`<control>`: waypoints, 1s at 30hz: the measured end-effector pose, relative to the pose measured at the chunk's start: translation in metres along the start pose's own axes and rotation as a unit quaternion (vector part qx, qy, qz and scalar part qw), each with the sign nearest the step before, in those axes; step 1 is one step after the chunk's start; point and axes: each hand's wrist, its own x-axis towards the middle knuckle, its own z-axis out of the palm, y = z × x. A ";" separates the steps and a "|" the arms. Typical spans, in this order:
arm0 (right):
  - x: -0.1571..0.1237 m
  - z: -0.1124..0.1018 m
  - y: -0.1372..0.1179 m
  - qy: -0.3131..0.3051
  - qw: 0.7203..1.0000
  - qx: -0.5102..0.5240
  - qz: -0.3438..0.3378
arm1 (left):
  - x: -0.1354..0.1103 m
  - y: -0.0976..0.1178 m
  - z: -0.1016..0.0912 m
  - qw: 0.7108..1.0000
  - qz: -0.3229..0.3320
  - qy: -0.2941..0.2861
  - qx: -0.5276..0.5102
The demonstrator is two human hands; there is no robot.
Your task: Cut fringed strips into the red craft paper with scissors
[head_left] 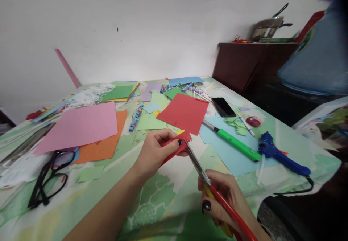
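Pinched in my left hand point(157, 148) is a small red paper strip point(172, 155), its far edge cut into a fine fringe. My right hand point(227, 197) grips scissors point(196, 162) with red and yellow handles. The metal blades point up and left, and their tips meet the strip beside my left thumb. Beyond the strip, a larger red sheet point(185, 112) lies flat on the table. Part of the scissor handles is hidden by my right fingers.
A green utility knife point(237, 144), a blue glue gun point(282, 155) and a black phone point(223, 107) lie on the right. Leftward are a pink sheet point(81, 126), an orange sheet point(102, 146) and black glasses point(47, 183). White string point(88, 96) is heaped behind.
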 end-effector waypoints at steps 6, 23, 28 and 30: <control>0.000 0.001 0.001 0.008 1.000 0.001 0.002 | -0.001 -0.001 0.000 1.000 0.003 -0.002 -0.001; -0.001 -0.001 0.000 -0.003 1.000 0.003 0.004 | 0.000 -0.001 0.000 1.000 0.001 0.004 0.005; 0.000 0.002 -0.001 0.012 1.000 -0.019 0.011 | -0.001 -0.001 0.000 1.000 0.003 -0.002 0.002; 0.000 0.003 -0.001 0.022 0.999 -0.027 0.017 | -0.001 0.000 0.000 1.000 0.002 -0.001 0.001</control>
